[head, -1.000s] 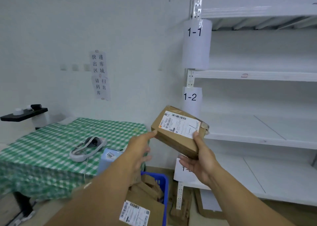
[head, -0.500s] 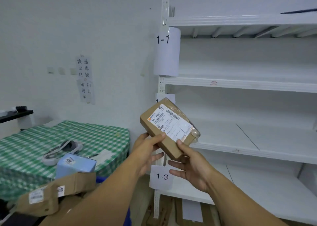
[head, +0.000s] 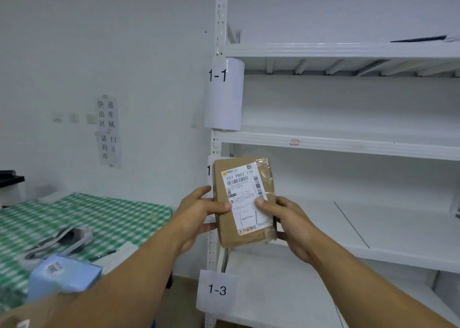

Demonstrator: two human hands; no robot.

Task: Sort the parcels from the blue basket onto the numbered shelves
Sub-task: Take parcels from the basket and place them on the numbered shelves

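While the brown parcel [head: 245, 202] is pinched upright between the left hand [head: 199, 218] and right hand [head: 290, 224], label facing the camera, the shelves [head: 348, 142] in view look bare; sorting seems barely begun.

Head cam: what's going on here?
A person holds a brown parcel upright in both hands, left hand on its left edge, right hand on its right, thumbs on the front. Its white label faces the camera, with "1-1" handwritten low on it. They stand at a white rack tagged 1-1 and 1-3. The parcel is not shelved yet.
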